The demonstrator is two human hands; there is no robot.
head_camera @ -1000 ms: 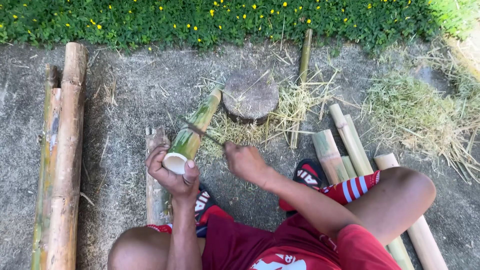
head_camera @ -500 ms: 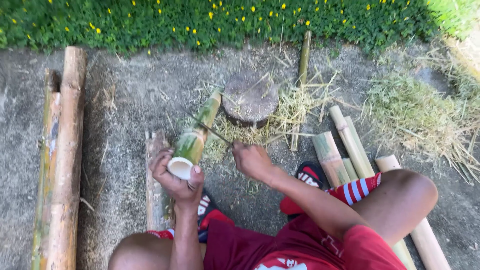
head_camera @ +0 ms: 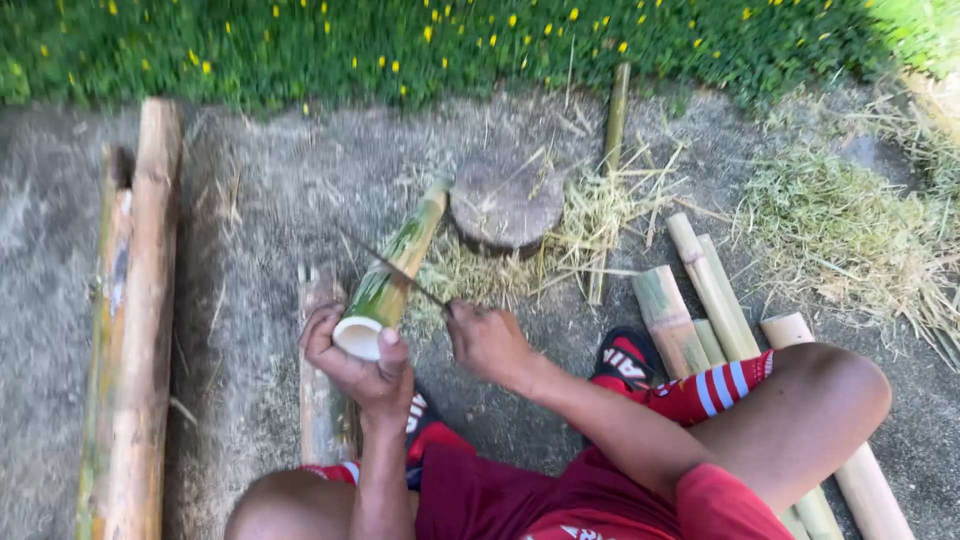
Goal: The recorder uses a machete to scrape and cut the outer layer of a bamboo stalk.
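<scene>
The green bamboo piece (head_camera: 392, 272) lies slanted on the ground, its long axis running from the cut hollow end near the person up and away to the far end, which rests just beside the round wooden block (head_camera: 507, 203). The left hand (head_camera: 358, 355) is wrapped tight around the near, open end, thumb over the pale rim. The right hand (head_camera: 487, 340) sits on the block's near side, to the right of the bamboo piece, fingers clamped on the handle of a knife (head_camera: 395, 268). The thin dark blade reaches leftward from that fist and crosses the bamboo piece about midway along, nearly square to its axis, touching the green skin. So the right hand works across the stem while the left hand, the nearer of the 2 to the stem, anchors it below the blade. Dry shavings lie scattered around the block.
</scene>
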